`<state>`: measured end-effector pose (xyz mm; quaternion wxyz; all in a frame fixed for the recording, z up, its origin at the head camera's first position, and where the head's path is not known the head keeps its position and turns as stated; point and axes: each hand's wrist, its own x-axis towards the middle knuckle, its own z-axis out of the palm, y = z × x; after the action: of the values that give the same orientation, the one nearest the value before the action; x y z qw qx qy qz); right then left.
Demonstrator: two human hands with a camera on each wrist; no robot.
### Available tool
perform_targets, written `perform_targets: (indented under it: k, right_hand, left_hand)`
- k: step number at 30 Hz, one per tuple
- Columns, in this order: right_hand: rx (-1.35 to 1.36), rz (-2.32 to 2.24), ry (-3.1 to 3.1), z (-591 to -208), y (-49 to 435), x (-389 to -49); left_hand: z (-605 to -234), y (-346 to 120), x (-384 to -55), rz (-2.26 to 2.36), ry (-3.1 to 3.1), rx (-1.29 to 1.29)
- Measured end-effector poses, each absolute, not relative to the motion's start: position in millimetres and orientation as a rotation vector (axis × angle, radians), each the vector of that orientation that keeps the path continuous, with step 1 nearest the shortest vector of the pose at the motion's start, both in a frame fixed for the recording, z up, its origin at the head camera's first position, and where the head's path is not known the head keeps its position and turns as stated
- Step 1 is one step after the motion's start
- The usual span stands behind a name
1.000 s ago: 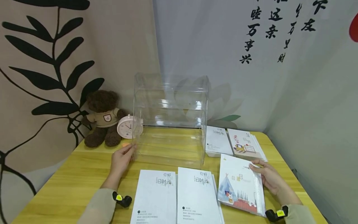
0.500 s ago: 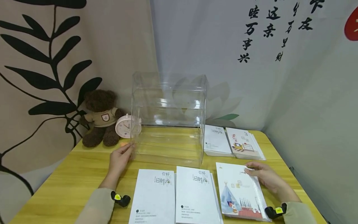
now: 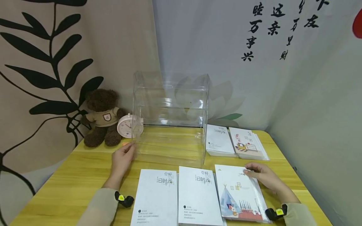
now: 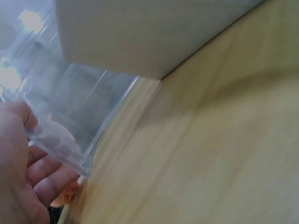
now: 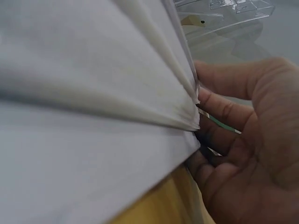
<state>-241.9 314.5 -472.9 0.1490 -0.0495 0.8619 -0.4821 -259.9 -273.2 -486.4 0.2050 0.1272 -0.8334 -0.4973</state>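
Note:
My left hand [image 3: 122,159] pinches the lower left edge of a clear plastic display rack [image 3: 169,157]. In the left wrist view, the thumb is on one side of the rack's see-through panel [image 4: 60,144] and the fingers are on the other. At the front right, my right hand [image 3: 267,177] grips the upper right edge of a white notebook stack [image 3: 240,191] with a blue tent on its cover. The right wrist view shows page edges [image 5: 140,107] fanning slightly between thumb and fingers. Beside this stack lie two stacks of white notebooks [image 3: 156,197] [image 3: 199,194] with grey lettering.
Behind the rack's right side lie a white notebook stack [image 3: 220,142] and an illustrated one [image 3: 247,146]. A brown teddy bear [image 3: 103,117] and a pink alarm clock [image 3: 127,126] stand at the back left. The wooden table [image 3: 70,185] meets cloth-covered walls.
My right hand has brought the tent-cover notebooks leftward and slightly nearer, up against the middle stack. My left hand keeps its hold on the rack.

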Motion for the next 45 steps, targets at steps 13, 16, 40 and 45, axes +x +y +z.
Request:
perform_targets:
  k: [13,16,40,45]
  right_hand:
    - [-0.155,-1.3,2.572,-468.9,317.9,-231.5]
    - [-0.117,-1.264,2.584,-466.8,317.4,-229.9]
    - [-0.312,-1.321,2.557,-477.7,321.8,-235.6]
    - [-0.368,-1.298,2.549,-476.9,322.9,-241.4]
  left_hand:
    - [-483.8,-254.6,-253.3,-1.16,-2.334,0.316]
    - [-484.5,-250.7,-252.5,-1.14,-2.332,0.306]
    - [-484.2,-261.5,-257.8,-1.272,-2.505,0.271]
    - [-485.8,-268.5,-260.2,-1.371,-2.506,0.28]
